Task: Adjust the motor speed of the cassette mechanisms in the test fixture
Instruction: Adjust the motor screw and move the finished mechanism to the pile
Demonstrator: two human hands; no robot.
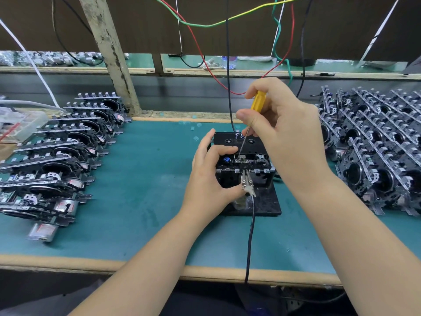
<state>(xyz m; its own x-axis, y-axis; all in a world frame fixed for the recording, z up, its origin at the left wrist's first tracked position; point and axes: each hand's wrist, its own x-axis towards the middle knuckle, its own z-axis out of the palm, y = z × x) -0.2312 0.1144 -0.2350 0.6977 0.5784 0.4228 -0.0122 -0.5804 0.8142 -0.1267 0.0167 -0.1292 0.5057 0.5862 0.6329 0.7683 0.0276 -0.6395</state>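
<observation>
right hand (282, 124) grasps yellow screwdriver (258, 100), shaft slanting toward 7 o'clock, tip at mechanism (243, 161) top. left hand (211, 176) grips the fixture (262, 201) from 9 o'clock.

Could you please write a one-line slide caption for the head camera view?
Right hand turns a yellow screwdriver into a cassette mechanism steadied by the left hand.

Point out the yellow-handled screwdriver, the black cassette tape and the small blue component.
yellow-handled screwdriver (258, 100), head view, on its yellow handle.
black cassette tape (234, 140), head view, on its top face.
small blue component (225, 159), head view, on its blue body.
</observation>
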